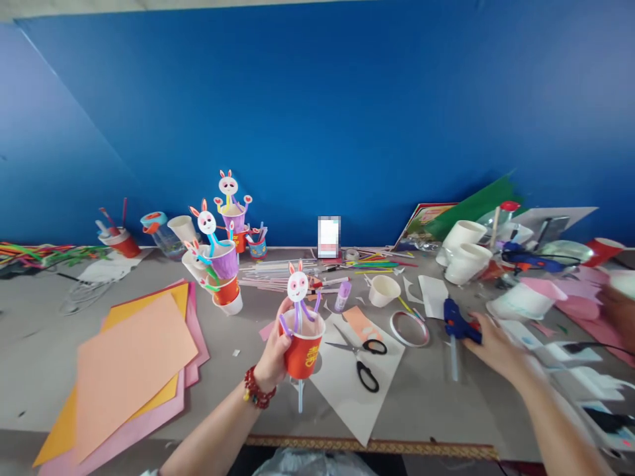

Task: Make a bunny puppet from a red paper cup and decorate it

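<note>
My left hand (272, 354) is closed around a red paper cup (301, 350) with yellow lettering. A white paper bunny head (297, 287) with purple pipe-cleaner arms rises out of this cup, and a clear straw (300, 396) sticks out below it. Over to the right, my right hand (489, 340) has its fingers on the handle of a blue hot glue gun (457, 320), which is low over the table with a clear glue stick (454, 360) at its back end. Black-handled scissors (364, 363) lie open on a white paper sheet (342, 403) between my hands.
Finished bunny cups (225, 258) stand back left, behind stacked coloured paper (133, 363). A white cup (384, 291), a purple glue stick (342, 295) and a tape roll (409, 328) lie ahead. White cups (466, 261) and another person's hand (618, 307) are at the right.
</note>
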`<state>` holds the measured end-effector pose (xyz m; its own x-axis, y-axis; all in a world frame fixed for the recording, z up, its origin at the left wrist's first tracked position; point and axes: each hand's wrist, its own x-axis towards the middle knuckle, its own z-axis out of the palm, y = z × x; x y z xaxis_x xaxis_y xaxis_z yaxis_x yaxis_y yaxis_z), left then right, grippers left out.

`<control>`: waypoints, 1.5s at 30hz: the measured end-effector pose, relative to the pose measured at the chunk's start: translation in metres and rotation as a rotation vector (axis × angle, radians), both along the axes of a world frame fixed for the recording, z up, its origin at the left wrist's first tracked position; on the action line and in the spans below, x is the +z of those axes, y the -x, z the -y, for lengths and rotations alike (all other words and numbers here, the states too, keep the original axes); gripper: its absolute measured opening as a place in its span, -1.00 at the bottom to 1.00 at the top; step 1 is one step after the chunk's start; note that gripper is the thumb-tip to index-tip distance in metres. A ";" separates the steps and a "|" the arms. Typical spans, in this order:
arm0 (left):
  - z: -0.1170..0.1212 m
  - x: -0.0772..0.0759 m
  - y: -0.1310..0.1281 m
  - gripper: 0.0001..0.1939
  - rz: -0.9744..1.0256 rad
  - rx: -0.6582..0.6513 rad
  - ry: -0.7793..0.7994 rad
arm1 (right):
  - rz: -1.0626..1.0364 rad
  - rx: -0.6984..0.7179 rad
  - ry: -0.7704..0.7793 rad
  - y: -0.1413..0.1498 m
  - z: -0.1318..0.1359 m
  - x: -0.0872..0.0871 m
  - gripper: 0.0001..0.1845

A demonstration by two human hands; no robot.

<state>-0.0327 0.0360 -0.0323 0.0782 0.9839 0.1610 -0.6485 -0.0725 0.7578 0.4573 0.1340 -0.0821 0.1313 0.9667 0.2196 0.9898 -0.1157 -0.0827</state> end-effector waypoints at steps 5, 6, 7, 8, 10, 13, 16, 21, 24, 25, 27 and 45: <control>0.001 0.000 -0.002 -0.10 0.025 -0.039 0.011 | 0.112 -0.020 0.070 0.026 0.024 0.032 -0.53; 0.001 0.000 -0.002 -0.11 0.029 -0.044 0.021 | 0.083 0.018 -0.029 0.044 0.031 0.042 -0.57; 0.001 -0.001 -0.002 -0.13 0.034 -0.051 0.033 | 0.013 0.109 -0.146 0.067 0.039 0.052 -0.61; 0.001 -0.001 -0.003 -0.15 0.039 -0.061 0.044 | -0.102 0.215 -0.243 0.093 0.048 0.063 -0.64; 0.000 -0.004 -0.002 -0.19 0.053 -0.100 0.070 | -0.372 0.458 -0.272 0.152 0.065 0.084 -0.74; -0.001 -0.011 -0.001 -0.23 0.069 -0.178 0.123 | -0.650 0.754 -0.284 0.232 0.084 0.110 -0.89; -0.003 -0.020 0.000 -0.26 0.083 -0.222 0.144 | -0.876 0.892 -0.272 0.282 0.093 0.120 -0.88; -0.004 -0.025 -0.005 -0.37 0.129 -0.245 0.165 | -0.945 0.955 -0.346 0.314 0.093 0.118 -0.83; -0.002 -0.018 -0.008 -0.46 0.122 -0.280 0.177 | -0.825 1.004 -0.405 0.321 0.092 0.115 -0.74; -0.002 -0.016 -0.009 -0.48 0.114 -0.272 0.182 | -0.787 1.012 -0.418 0.323 0.092 0.114 -0.71; -0.001 -0.013 -0.010 -0.49 0.106 -0.234 0.190 | -0.736 1.026 -0.413 0.325 0.092 0.113 -0.64; -0.009 -0.024 -0.007 -0.14 0.379 -0.343 0.186 | -1.258 0.643 -0.642 0.309 0.071 0.082 -0.67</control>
<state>-0.0257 0.0450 -0.0561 0.3704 0.9266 0.0655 -0.8413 0.3047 0.4465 0.1482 0.0627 -0.0003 0.1569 0.7210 0.6749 0.1139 0.6656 -0.7376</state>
